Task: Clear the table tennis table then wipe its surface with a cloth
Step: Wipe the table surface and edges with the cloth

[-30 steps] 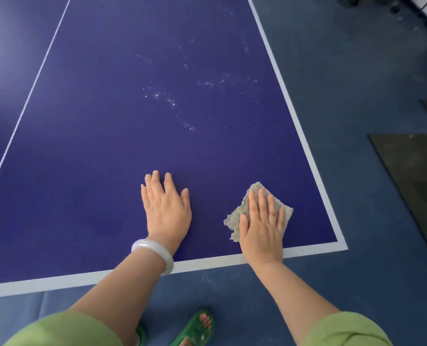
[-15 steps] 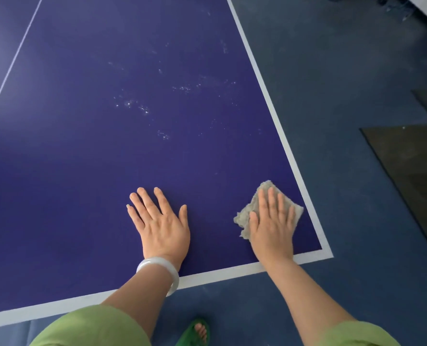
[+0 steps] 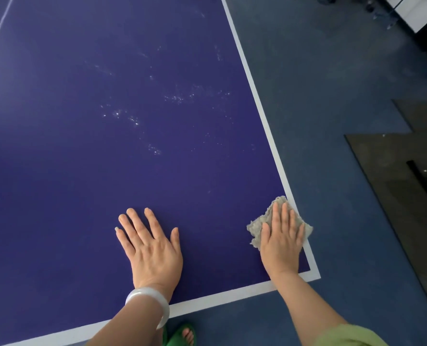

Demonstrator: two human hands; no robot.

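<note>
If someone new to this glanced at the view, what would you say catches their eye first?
The eye goes first to the near right corner of the blue table tennis table, where the right hand presses flat on a grey cloth that overlaps the white side line. Beside it, the left hand, with a white bangle on its wrist, lies flat on the bare surface. Further up, beyond both hands, glinting specks are scattered across the blue.
</note>
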